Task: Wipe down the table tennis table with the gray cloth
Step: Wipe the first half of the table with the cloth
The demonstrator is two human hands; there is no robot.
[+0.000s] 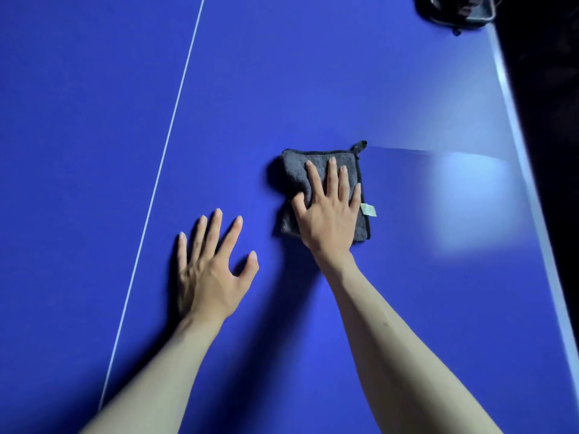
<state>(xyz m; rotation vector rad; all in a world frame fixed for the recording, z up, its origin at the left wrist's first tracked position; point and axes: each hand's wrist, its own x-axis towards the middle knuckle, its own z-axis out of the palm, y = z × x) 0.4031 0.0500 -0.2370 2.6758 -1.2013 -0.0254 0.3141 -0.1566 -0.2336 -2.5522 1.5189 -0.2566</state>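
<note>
Right fingers: the right hand (329, 211) lies flat with fingers straight and spread, pressing on the gray cloth (322, 191), thumb at its left fold.
Left fingers: the left hand (210, 270) is spread wide, palm down on the bare table tennis table (282, 73), holding nothing.
Cloth: one, folded, centre of frame, with a dark hanging loop (360, 146) at its upper right corner.
Label: one small pale tag (368, 210) on the cloth's right edge; writing too small to read.
Lines: one thin white line (175, 101) left of both hands; pale edge band (513, 98) at right.
Other: one dark blurred object (454, 10), upper right corner.
</note>
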